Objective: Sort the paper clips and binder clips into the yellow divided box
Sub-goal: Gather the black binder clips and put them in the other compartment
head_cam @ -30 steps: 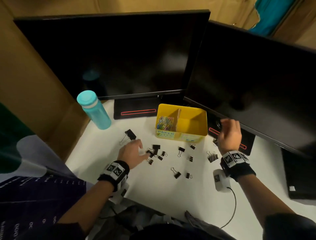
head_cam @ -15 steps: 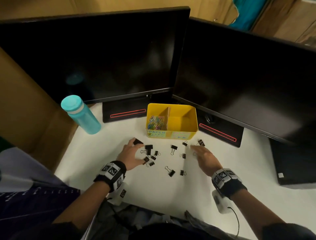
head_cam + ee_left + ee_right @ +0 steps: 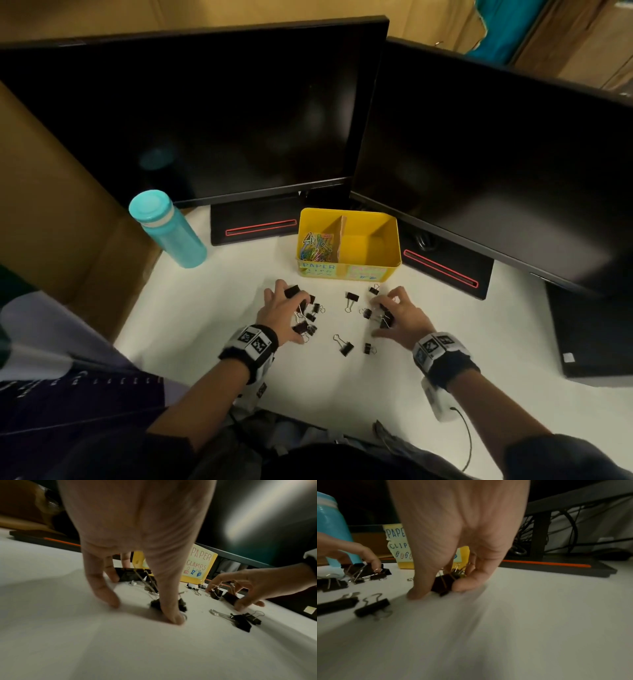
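Left hand (image 3: 283,310): fingers spread, curled over binder clips (image 3: 306,317) before the yellow box (image 3: 390,255).
Right hand (image 3: 402,316): fingers clamped on a binder clip (image 3: 444,584).
Box: paper clips (image 3: 317,247) in left compartment.

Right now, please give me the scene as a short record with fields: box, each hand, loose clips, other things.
box: yellow divided box; paper clips in its left compartment, right compartment bare
left hand: left hand gathers binder clips on the table
right hand: right hand closes round a binder clip cluster
loose clips: several between the hands, e.g.
other: teal bottle, two dark monitors
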Demonstrator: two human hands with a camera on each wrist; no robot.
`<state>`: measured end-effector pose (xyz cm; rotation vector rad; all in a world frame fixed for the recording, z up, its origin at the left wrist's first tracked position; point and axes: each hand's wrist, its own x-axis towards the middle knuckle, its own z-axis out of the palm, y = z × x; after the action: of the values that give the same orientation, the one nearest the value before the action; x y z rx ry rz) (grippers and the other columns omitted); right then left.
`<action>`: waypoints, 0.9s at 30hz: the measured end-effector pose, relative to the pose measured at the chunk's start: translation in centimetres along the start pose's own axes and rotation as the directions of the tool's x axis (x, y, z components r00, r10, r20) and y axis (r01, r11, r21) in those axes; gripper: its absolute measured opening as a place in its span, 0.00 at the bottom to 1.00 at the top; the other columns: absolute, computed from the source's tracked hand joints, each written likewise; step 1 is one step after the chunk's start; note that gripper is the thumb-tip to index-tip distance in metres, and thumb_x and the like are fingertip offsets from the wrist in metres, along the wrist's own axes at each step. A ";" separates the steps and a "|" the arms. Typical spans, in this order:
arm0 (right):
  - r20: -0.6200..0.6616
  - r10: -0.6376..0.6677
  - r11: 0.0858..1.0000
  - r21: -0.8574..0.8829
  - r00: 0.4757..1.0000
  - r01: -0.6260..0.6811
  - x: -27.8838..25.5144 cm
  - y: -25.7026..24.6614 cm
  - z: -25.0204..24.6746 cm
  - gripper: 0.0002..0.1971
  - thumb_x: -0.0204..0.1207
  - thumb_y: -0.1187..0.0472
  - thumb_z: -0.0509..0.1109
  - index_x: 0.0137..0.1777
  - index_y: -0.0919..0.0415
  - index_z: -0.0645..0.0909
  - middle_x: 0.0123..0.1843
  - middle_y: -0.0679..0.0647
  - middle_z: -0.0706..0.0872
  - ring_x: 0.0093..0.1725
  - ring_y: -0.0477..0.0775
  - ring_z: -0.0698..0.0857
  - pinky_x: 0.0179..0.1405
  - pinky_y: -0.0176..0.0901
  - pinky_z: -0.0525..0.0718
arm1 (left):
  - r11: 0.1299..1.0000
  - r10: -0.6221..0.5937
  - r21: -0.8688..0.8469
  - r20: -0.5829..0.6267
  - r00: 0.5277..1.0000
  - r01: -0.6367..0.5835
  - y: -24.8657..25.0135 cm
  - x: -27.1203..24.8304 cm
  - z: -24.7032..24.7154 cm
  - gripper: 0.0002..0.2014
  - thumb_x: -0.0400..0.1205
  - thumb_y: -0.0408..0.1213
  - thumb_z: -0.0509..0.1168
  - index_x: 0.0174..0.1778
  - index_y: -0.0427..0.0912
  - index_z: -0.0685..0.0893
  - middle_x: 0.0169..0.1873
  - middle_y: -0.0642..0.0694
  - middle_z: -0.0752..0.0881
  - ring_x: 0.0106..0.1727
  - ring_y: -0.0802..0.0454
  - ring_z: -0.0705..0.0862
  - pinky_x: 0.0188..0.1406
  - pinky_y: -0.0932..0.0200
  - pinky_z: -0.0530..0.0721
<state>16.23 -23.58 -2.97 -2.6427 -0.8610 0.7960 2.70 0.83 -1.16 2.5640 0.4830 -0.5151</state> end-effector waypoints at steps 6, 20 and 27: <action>-0.262 -0.055 0.977 0.187 0.963 0.107 -1.1 -0.7 -0.3 0.10 0.71 0.58 0.73 0.50 0.51 0.78 0.51 0.55 0.75 0.36 0.53 0.83 0.42 0.53 0.86 | 0.997 0.033 -0.065 -0.107 0.994 -0.041 -1.3 -0.2 0.1 0.16 0.72 0.36 0.75 0.52 0.48 0.78 0.60 0.43 0.71 0.55 0.43 0.73 0.55 0.47 0.81; -0.575 -0.117 0.942 0.193 0.810 0.273 2.8 -4.2 -7.7 0.10 0.76 0.62 0.70 0.56 0.59 0.79 0.59 0.58 0.74 0.42 0.50 0.81 0.43 0.39 0.84 | 0.863 0.190 -0.439 -0.176 0.966 -0.250 1.2 -0.7 -2.9 0.16 0.71 0.29 0.75 0.50 0.48 0.83 0.49 0.44 0.74 0.50 0.46 0.80 0.51 0.53 0.87; -0.681 -0.024 0.964 0.178 0.732 0.197 0.6 -1.4 -6.4 0.13 0.75 0.68 0.68 0.59 0.59 0.78 0.64 0.60 0.72 0.44 0.50 0.83 0.41 0.45 0.87 | 0.802 0.257 -0.460 -0.309 0.916 -0.380 8.3 2.6 -6.0 0.18 0.75 0.38 0.72 0.60 0.50 0.79 0.60 0.44 0.77 0.55 0.46 0.80 0.57 0.46 0.85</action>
<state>19.60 -22.50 2.55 -2.3424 -0.6462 -0.1236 10.01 -2.26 5.79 2.1196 0.2076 0.0454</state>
